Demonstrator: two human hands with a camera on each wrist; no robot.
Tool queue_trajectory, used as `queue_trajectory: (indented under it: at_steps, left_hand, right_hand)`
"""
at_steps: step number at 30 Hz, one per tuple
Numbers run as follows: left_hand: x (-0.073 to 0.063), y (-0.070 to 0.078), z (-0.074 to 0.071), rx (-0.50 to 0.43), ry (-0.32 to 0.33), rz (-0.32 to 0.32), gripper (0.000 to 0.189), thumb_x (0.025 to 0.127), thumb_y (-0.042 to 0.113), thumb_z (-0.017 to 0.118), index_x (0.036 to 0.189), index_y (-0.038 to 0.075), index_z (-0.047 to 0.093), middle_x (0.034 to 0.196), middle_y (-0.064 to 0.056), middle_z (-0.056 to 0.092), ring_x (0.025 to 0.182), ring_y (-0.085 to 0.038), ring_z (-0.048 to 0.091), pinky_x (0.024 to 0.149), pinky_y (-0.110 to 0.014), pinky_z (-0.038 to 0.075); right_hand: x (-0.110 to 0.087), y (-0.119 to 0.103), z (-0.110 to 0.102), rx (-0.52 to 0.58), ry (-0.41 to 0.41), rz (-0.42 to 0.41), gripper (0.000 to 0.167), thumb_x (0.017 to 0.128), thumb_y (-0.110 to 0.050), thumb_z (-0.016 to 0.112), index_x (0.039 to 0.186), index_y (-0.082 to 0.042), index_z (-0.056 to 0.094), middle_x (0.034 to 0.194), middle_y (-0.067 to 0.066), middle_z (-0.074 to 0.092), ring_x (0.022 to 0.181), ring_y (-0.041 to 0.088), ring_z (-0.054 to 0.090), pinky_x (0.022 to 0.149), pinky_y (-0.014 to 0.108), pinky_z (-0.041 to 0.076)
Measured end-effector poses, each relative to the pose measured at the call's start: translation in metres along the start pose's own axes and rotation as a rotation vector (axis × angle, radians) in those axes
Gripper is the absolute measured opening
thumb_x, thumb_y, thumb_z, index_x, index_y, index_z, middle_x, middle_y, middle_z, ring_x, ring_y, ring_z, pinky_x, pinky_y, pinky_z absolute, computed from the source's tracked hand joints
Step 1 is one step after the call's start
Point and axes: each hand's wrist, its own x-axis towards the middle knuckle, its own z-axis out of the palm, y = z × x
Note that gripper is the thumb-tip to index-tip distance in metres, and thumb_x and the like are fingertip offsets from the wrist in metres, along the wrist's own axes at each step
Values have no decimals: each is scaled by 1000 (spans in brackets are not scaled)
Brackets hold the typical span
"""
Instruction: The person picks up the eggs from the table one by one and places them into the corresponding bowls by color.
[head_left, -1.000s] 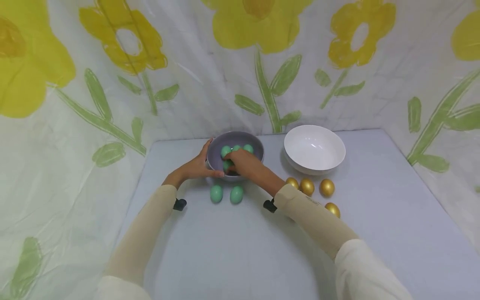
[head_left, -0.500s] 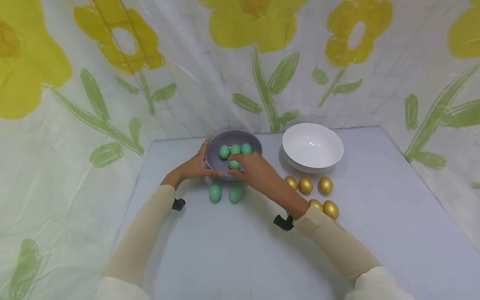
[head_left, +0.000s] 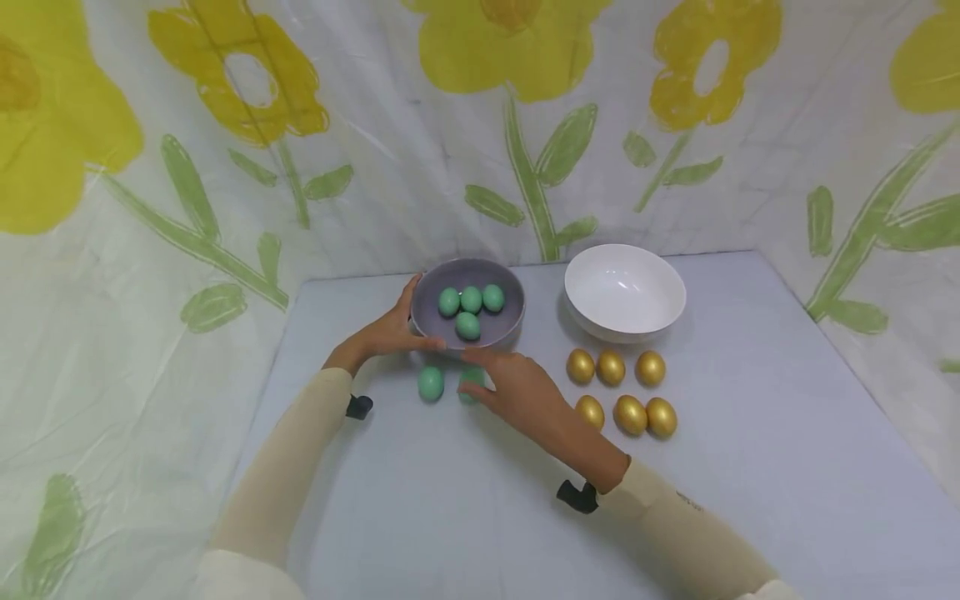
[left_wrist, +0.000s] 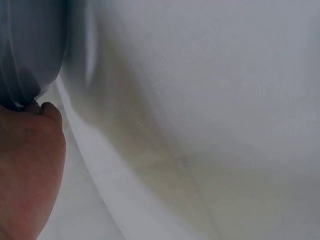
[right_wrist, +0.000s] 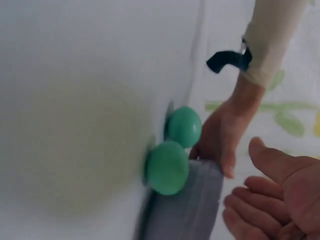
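A grey bowl (head_left: 498, 327) stands near the table's back edge with several green eggs in it, one of them the front egg (head_left: 467, 326). My left hand (head_left: 386, 335) grips the bowl's left side, thumb along its near rim. On the table before the bowl lie two more green eggs, a left egg (head_left: 431, 384) and a right egg (head_left: 470, 382), the right one partly covered by my right hand (head_left: 528, 400). That hand hovers over it, thumb and fingers spread apart. In the right wrist view, a gap separates the right hand (right_wrist: 280, 195) from both eggs.
A white bowl (head_left: 626, 292) stands to the right of the grey one. Several golden eggs lie in two rows in front of it, such as a golden egg (head_left: 631, 414), close to the right forearm. A flower-printed curtain (head_left: 420, 200) hangs behind the table.
My right hand has let go of a green egg inside the grey bowl and drawn back towards the front, over the eggs on the table. The left hand stays on the bowl.
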Motion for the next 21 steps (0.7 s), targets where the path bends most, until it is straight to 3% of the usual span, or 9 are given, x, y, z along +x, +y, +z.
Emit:
queue_trajectory:
  at_steps: [5, 9, 13, 21]
  left_hand:
    - [11, -20, 4, 12, 13, -15, 138, 85, 36, 89, 168, 16, -18, 177, -17, -5, 162, -41, 4, 127, -64, 14]
    - [18, -38, 5, 13, 27, -21, 140, 84, 40, 90, 167, 24, -22, 177, -12, -8, 163, -37, 2, 127, -63, 13]
    - [20, -44, 4, 11, 32, -4, 141, 83, 45, 90, 167, 30, -21, 178, -8, -5, 163, -34, 4, 127, -63, 16]
    - [20, -45, 4, 23, 34, 21, 144, 79, 57, 90, 167, 32, -20, 178, -9, -3, 163, -34, 7, 127, -62, 17]
  right_hand:
    - [-7, 3, 12, -16, -15, 42, 47, 95, -41, 81, 130, -12, 71, 109, 4, 79, 91, 18, 75, 80, 35, 60]
    - [-3, 10, 24, -17, -47, 90, 48, 91, -41, 85, 126, -12, 71, 97, -1, 75, 82, 13, 68, 74, 32, 57]
    - [1, 16, 33, -14, -59, 105, 50, 90, -39, 86, 128, -11, 70, 104, 0, 75, 88, 14, 69, 78, 33, 58]
    - [6, 20, 37, 31, -64, 105, 48, 92, -28, 86, 133, -9, 68, 117, 6, 76, 104, 18, 72, 87, 36, 59]
